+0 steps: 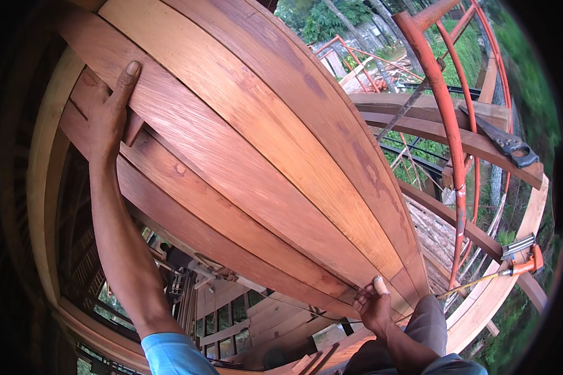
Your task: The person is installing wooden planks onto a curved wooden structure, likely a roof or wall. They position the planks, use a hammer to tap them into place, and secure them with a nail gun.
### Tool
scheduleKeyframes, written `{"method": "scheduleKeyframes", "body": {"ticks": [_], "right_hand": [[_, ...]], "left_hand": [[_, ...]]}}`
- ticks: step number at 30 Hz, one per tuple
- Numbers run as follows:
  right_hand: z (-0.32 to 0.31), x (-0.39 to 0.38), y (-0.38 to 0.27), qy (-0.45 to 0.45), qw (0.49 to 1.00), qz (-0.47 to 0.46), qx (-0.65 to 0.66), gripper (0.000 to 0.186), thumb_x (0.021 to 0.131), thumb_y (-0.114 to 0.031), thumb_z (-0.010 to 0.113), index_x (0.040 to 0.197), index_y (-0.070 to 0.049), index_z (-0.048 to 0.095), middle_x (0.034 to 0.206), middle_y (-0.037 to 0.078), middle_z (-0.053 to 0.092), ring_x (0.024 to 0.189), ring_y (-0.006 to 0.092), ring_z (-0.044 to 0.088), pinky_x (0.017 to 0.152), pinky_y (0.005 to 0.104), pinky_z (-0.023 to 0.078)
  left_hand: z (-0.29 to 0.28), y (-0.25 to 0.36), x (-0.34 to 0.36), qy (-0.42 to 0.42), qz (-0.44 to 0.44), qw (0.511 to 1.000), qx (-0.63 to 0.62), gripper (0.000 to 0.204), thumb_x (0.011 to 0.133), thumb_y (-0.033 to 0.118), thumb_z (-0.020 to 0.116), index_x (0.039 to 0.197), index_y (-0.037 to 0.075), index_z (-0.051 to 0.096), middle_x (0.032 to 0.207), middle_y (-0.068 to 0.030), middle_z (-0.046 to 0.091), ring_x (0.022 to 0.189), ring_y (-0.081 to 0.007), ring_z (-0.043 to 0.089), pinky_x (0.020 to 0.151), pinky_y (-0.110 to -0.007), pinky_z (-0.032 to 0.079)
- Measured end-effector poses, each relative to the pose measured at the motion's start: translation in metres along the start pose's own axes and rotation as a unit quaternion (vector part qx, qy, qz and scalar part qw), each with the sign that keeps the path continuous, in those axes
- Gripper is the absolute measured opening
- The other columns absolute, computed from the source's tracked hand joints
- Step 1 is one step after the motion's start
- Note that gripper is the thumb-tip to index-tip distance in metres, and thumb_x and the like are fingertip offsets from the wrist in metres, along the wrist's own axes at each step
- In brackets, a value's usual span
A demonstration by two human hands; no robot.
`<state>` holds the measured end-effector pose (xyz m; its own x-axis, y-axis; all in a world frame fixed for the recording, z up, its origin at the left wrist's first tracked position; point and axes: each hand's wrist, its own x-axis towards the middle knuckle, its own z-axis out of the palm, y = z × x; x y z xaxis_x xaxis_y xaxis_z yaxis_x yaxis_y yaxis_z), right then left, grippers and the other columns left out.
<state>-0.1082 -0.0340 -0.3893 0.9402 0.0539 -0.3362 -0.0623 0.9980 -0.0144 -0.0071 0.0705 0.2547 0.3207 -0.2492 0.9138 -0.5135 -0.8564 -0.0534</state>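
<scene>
Long reddish-brown planks lie side by side before me, with a lighter orange-brown plank (244,112) among them. My left hand (108,115) grips the lower edge of a reddish wooden plank (213,144) near its far end. Its thumb rests on the plank's face, and the other fingers are mostly hidden behind the edge. Beside that hand a small wood piece (133,129) pokes out from under the plank. At the near end, my right hand (375,305) holds the same plank's edge, thumb on top and fingers curled. A pale wrap covers the right thumb's tip.
A handsaw (503,140) rests on wooden beams at the right. Red metal scaffolding tubes (447,112) rise there. An orange air tool (528,262) with a yellow hose sits on a curved timber (494,300). Below left, loose boards (281,325) lie at a lower level.
</scene>
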Motion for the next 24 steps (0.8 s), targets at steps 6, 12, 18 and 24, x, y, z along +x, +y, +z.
{"method": "scheduleKeyframes", "body": {"ticks": [6, 12, 18, 24], "right_hand": [[-0.007, 0.004, -0.004, -0.019, 1.0, 0.002, -0.004, 0.042, 0.096, -0.052, 0.065, 0.078, -0.015, 0.06, 0.084, 0.007, 0.065, 0.07, 0.0209, 0.059, 0.066, 0.0379, 0.052], [-0.014, -0.003, -0.008, -0.062, 0.996, 0.031, -0.056, 0.037, 0.097, -0.051, 0.063, 0.087, -0.016, 0.061, 0.094, 0.006, 0.067, 0.076, 0.0203, 0.061, 0.072, 0.0395, 0.053], [-0.025, -0.006, -0.014, -0.115, 0.986, 0.04, -0.112, 0.025, 0.101, -0.042, 0.057, 0.105, -0.017, 0.061, 0.104, 0.007, 0.068, 0.08, 0.0202, 0.064, 0.078, 0.042, 0.053], [-0.04, -0.004, -0.023, -0.12, 0.978, 0.029, -0.169, 0.035, 0.103, -0.041, 0.052, 0.116, -0.01, 0.063, 0.105, 0.008, 0.069, 0.082, 0.0213, 0.066, 0.08, 0.0412, 0.054]], "left_hand": [[0.01, 0.028, -0.014, 0.006, 0.024, 0.997, -0.08, 0.09, 0.082, 0.07, 0.071, 0.115, -0.013, 0.064, 0.103, -0.0281, 0.071, 0.1, -0.0335, 0.07, 0.096, -0.038, 0.051], [0.004, 0.026, -0.019, -0.007, 0.033, 0.995, -0.095, 0.086, 0.083, 0.067, 0.072, 0.115, -0.013, 0.065, 0.102, -0.0272, 0.072, 0.096, -0.0326, 0.072, 0.093, -0.038, 0.053], [0.008, 0.021, -0.012, -0.006, 0.033, 0.995, -0.095, 0.088, 0.08, 0.069, 0.072, 0.114, -0.013, 0.066, 0.101, -0.0273, 0.072, 0.097, -0.0345, 0.072, 0.094, -0.04, 0.053], [0.008, 0.019, -0.01, -0.014, 0.042, 0.992, -0.115, 0.083, 0.079, 0.066, 0.074, 0.112, -0.009, 0.069, 0.099, -0.0242, 0.074, 0.096, -0.0329, 0.073, 0.092, -0.038, 0.053]]}}
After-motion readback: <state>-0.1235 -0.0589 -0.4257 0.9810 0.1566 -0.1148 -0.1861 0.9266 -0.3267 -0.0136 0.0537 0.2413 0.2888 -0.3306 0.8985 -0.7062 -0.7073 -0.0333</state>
